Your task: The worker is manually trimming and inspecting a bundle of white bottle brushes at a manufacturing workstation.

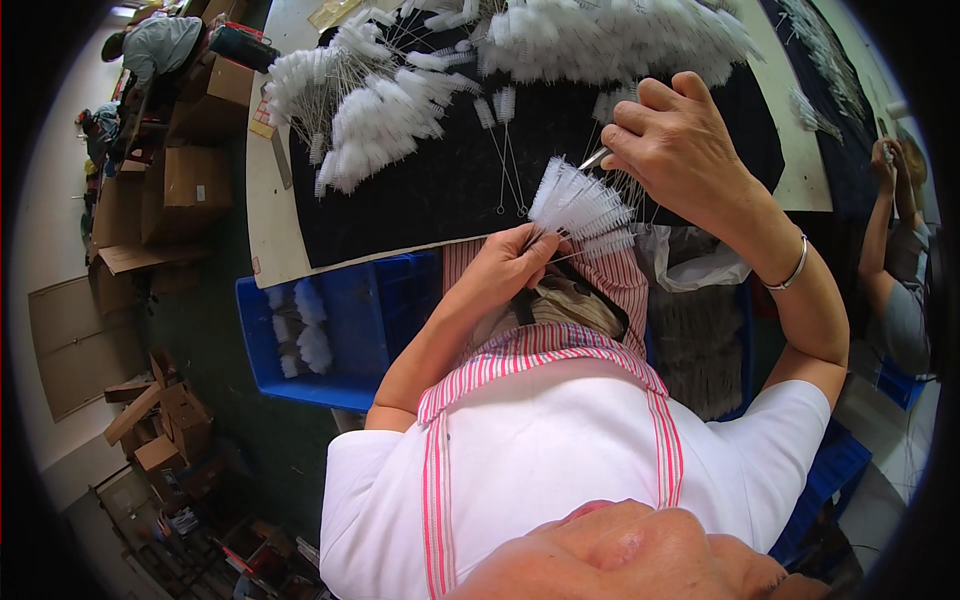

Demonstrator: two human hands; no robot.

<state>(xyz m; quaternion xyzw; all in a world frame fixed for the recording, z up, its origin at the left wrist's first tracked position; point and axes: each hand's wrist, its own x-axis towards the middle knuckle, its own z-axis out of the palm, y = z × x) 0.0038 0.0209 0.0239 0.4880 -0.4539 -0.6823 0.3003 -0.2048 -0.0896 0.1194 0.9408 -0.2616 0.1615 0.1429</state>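
My left hand [508, 265] is closed around the wire stems of a fanned bunch of small white bristle brushes [580, 205], held over the table's front edge. My right hand [675, 145] grips a slim shiny metal tool [596, 158]. The tool's tip points down at the upper bristles of that bunch; the fingers hide most of it, so whether it is scissors or tweezers does not show. Two loose brushes [503, 110] with looped wire ends lie on the black cloth [440, 190], left of the bunch.
Large piles of white brushes [380, 125] cover the table's far side. A blue bin [350, 290] with some brushes stands below left; a white plastic bag [690, 265] hangs over another blue bin to the right. Cardboard boxes [185, 195] are stacked leftward. Another person [900, 260] works at far right.
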